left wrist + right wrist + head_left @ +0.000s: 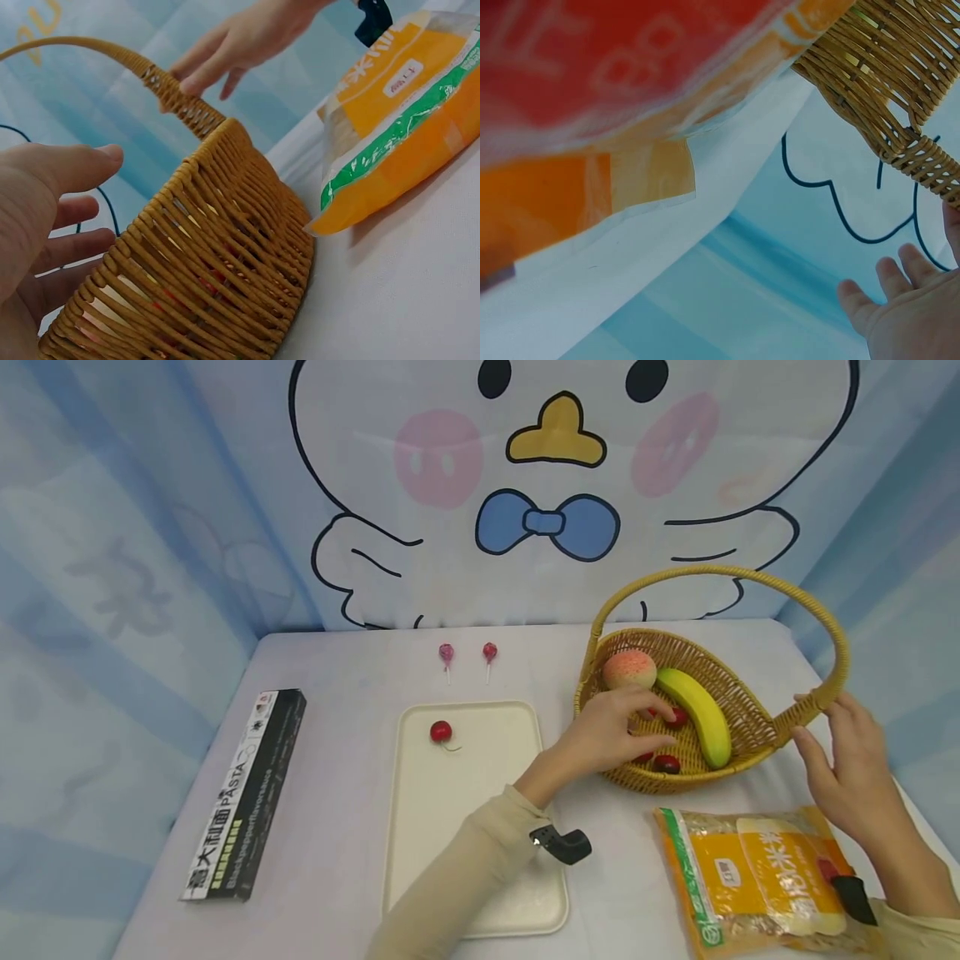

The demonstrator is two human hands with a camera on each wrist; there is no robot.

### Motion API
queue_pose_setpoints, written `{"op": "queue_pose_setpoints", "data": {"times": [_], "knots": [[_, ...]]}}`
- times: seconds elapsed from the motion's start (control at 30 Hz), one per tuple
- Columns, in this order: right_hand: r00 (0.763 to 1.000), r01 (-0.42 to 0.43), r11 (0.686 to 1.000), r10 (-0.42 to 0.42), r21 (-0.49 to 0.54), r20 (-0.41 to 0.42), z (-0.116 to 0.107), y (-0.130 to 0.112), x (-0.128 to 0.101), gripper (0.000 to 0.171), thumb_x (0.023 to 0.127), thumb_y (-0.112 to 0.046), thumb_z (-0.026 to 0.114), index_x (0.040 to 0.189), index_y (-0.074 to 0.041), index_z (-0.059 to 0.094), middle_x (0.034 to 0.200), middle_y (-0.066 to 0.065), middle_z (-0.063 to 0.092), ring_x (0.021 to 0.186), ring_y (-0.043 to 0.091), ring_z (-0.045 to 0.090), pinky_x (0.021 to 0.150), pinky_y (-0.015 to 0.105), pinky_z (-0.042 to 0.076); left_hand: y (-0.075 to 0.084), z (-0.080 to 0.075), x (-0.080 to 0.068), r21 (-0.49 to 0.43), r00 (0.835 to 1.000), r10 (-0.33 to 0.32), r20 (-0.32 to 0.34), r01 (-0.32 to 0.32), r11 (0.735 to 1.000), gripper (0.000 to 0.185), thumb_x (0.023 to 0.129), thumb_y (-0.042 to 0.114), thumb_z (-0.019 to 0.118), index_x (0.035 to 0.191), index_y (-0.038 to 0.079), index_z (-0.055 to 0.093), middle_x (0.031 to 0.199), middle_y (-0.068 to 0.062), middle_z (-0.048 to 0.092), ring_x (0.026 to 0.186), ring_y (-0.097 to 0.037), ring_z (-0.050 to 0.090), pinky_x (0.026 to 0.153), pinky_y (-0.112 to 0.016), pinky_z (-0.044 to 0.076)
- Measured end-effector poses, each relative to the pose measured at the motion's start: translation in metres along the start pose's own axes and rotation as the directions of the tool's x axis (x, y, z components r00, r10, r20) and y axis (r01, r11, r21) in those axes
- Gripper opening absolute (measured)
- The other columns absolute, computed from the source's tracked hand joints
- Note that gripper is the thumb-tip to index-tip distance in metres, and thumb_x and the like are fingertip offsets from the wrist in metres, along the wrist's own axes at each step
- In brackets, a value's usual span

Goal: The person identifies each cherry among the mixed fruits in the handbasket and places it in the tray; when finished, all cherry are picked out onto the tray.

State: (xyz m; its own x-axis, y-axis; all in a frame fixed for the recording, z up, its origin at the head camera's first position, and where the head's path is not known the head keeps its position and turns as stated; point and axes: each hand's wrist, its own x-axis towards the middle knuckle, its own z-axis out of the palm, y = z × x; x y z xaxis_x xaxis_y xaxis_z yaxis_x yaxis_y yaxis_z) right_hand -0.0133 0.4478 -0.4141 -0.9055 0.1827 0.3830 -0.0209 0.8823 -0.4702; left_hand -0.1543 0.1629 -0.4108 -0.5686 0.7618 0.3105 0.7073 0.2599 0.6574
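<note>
**Operator:** Head view, right of centre: where is the left hand [611,731]?

**Inspector:** Inside the wicker basket [750,714], fingers loosely spread over two dark red cherries [666,764] on the basket floor. Whether a fingertip actually pinches one cannot be told. A peach [628,669] and a banana [701,714] lie just beyond the fingers.

**Operator:** And the right hand [851,760]?

**Inspector:** At the right edge of the frame, fingers relaxed and extended, tips at the base of the basket handle [817,697]. It grips nothing (the left wrist view shows the same fingers [217,60] straight beside the handle).

**Operator:** Surroundings?

**Inspector:** One red cherry [441,732] sits on the cream tray [480,877], centre frame. A yellow rice bag [757,877] lies lower right, below the basket. A black pasta box [247,789] lies at lower left; two lollipops [467,656] rest above the tray.
</note>
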Motion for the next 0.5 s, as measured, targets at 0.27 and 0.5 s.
{"op": "queue_pose_setpoints", "data": {"times": [0.27,0.5], "knots": [[1.000,-0.011,1.000,0.011,-0.009,0.007,0.0011,0.0003,-0.0005,0.049,0.113,-0.014,0.047,0.158,0.003,0.036,0.172,0.031,0.020,0.159,0.057,0.013,0.126,0.080,0.004,0.0014,0.0039,0.0043,0.023,0.999,-0.032,0.043,0.031,0.999,0.029,0.097,0.035,0.080,0.122,0.020,0.075,0.123,0.005,0.074,0.112,-0.009,0.064,0.090,-0.004,0.042],[1.000,-0.019,1.000,0.019,-0.008,0.010,0.0004,-0.0001,-0.0007,0.049,0.113,-0.013,0.047,0.158,0.003,0.036,0.172,0.031,0.020,0.159,0.057,0.013,0.126,0.080,0.005,0.0025,0.0062,0.0097,0.064,0.992,-0.064,0.109,0.057,0.996,0.028,0.101,0.043,0.074,0.120,0.023,0.075,0.123,0.010,0.074,0.110,-0.004,0.065,0.091,-0.007,0.044]]}}
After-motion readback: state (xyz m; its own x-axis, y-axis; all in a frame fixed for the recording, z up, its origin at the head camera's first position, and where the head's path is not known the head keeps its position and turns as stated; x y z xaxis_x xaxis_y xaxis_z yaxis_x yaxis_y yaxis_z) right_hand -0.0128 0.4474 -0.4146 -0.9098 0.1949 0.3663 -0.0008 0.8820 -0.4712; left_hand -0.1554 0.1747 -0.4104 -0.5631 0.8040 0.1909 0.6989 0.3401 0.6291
